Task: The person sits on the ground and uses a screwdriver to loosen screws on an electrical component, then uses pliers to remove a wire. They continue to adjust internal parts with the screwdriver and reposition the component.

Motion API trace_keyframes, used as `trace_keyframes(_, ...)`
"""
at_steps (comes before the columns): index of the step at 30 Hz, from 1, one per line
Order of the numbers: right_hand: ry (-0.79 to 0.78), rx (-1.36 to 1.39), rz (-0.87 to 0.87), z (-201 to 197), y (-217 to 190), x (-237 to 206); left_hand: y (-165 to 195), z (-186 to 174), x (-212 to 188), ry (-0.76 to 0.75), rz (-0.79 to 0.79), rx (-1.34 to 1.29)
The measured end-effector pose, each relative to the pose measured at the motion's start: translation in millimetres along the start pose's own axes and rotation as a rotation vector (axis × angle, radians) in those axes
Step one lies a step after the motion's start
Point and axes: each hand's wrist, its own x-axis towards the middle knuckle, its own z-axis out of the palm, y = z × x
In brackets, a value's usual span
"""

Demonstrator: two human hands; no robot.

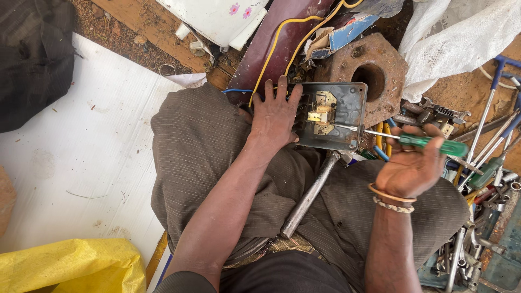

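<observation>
A grey metal switch box rests on my knee, its brass parts exposed inside. My left hand lies flat on the box's left side, fingers spread, pressing it down. My right hand grips a green-handled screwdriver, held level, with the shaft pointing left and its tip among the brass parts in the box. Yellow and blue wires run from the box's upper left corner away over a dark red panel.
A steel pipe lies across my lap under the box. A rusty block with a round hole sits behind it. Several loose tools pile up at right. White sheet and yellow bag lie left.
</observation>
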Motion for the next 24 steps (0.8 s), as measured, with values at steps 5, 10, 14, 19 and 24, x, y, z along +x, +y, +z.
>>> trace_keyframes(5, 0.004, -0.075, -0.226, -38, -25, 40, -2, -2, 6, 0.010, 0.017, 0.063)
trace_keyframes(10, 0.032, -0.092, -0.252, -49, -15, 72, -2, 2, 6, -0.004, 0.025, 0.047)
trace_keyframes(14, 0.070, -0.016, -0.166, -40, 1, 78, -5, 0, 6, -0.019, 0.015, 0.018)
trace_keyframes(19, 0.016, -0.052, -0.171, -43, 2, 76, -9, 1, 9, -0.026, 0.018, -0.001)
trace_keyframes(24, 0.038, -0.001, -0.113, -45, 3, 76, -13, 1, 12, -0.071, 0.014, -0.007)
